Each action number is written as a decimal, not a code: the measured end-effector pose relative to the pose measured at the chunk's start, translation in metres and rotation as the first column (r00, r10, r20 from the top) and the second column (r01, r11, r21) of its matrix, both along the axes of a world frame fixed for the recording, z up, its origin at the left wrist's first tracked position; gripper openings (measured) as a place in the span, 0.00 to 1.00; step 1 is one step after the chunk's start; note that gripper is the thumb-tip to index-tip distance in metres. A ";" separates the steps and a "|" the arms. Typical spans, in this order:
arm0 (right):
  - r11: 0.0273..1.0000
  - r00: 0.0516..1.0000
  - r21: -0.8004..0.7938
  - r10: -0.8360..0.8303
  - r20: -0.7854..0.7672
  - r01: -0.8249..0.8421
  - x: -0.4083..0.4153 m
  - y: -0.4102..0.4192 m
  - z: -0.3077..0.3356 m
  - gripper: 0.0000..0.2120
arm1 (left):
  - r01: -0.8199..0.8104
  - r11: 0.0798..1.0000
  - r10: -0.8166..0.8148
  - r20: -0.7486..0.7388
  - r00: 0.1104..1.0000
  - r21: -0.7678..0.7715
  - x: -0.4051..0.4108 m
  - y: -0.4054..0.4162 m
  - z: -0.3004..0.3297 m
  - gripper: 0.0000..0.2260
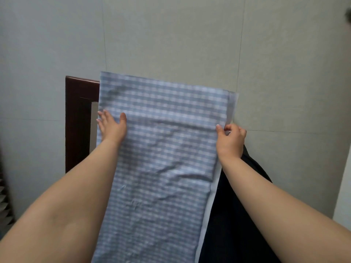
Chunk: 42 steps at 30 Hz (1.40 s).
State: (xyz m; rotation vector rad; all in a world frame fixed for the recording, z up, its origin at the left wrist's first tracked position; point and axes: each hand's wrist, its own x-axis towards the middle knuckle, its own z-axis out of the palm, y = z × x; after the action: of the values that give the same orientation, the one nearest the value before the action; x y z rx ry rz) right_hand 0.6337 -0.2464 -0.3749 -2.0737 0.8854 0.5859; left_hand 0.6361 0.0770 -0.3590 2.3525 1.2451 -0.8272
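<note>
A long blue-and-white checked cloth (161,158) stretches from the bottom of the view up to the middle, folded lengthwise, with a pale plain border along its right side. My left hand (112,126) lies on the cloth's left edge with fingers spread and straight. At the right edge my right hand (230,138) pinches the cloth between thumb and curled fingers. A crease runs across the cloth between the two hands.
Grey floor tiles (171,35) fill the background. A dark wooden frame (77,120) stands to the left of the cloth. Dark fabric (233,215) lies under the cloth's right side. Slatted grey material (4,202) shows at the left margin.
</note>
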 end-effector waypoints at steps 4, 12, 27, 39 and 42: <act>0.992 0.988 0.024 -0.127 0.092 0.126 -0.003 0.002 0.002 0.09 | 0.006 1.000 -0.006 0.047 0.999 -0.016 -0.003 -0.008 0.003 0.33; 0.992 0.952 0.113 0.017 0.305 -0.054 -0.007 -0.016 0.019 0.08 | -0.214 0.961 0.190 0.144 0.971 0.177 -0.060 -0.058 0.015 0.27; 0.966 0.979 0.221 0.092 0.183 -0.132 0.014 -0.033 0.010 0.22 | 0.086 0.995 -0.088 -0.049 0.995 -0.043 -0.252 -0.267 0.004 0.41; 0.790 0.953 0.567 -0.069 -0.295 0.232 0.003 -0.042 0.002 0.15 | 0.223 0.972 -0.215 0.107 0.971 -0.076 -0.286 -0.299 0.010 0.33; 0.622 0.936 0.712 -0.101 -0.338 0.324 -0.001 -0.040 0.012 0.12 | -0.283 0.958 0.280 0.085 0.956 0.033 -0.300 -0.289 0.015 0.33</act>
State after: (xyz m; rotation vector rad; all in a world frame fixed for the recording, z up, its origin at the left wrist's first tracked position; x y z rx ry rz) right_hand 0.6325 -0.2866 -0.3629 -1.1044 0.8210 0.9305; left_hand 0.3360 -0.2117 -0.3443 2.1481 1.5328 -0.6129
